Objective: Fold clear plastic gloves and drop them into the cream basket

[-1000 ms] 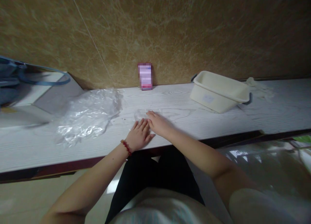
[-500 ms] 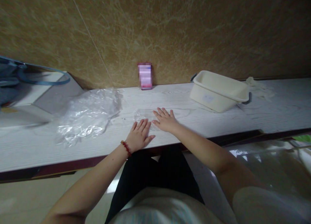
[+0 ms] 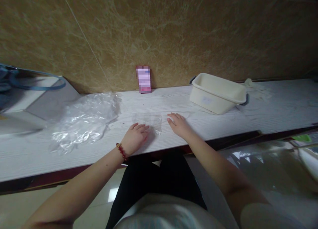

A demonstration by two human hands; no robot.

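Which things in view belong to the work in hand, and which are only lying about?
Apparently in the work:
small clear plastic, near left hand and right hand

Probably just lying about:
large crumpled plastic
phone
cream tub
white box

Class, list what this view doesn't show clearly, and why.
All in the head view:
Text on the pink rectangular phone: pixelated.
Pale label on the cream rectangular plastic tub: writing too small, blurred.
Blue strapped item: cut off by the left edge.
Part of the small clear plastic sheet: hidden by the left hand.
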